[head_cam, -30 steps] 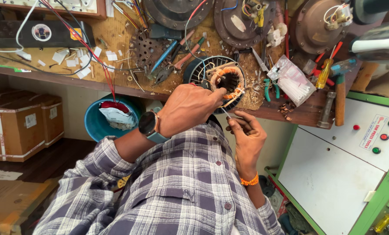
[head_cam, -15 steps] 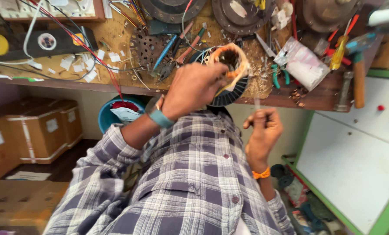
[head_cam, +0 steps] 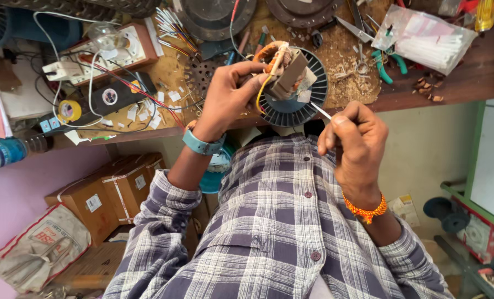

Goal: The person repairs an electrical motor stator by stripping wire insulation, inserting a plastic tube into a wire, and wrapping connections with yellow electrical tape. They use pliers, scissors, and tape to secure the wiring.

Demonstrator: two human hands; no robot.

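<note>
In the head view, the left hand (head_cam: 230, 91) grips the wound motor stator (head_cam: 292, 77) over the workbench (head_cam: 457, 83) edge, the right hand (head_cam: 353, 138) just below it pinches a thin white strip (head_cam: 320, 110), so the winding work looks unfinished.

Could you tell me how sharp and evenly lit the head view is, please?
Head view: even soft light, no harsh glare; left hand on the motor stator is sharp; right hand is slightly soft; wide-angle bending curves the workbench edge.
</note>
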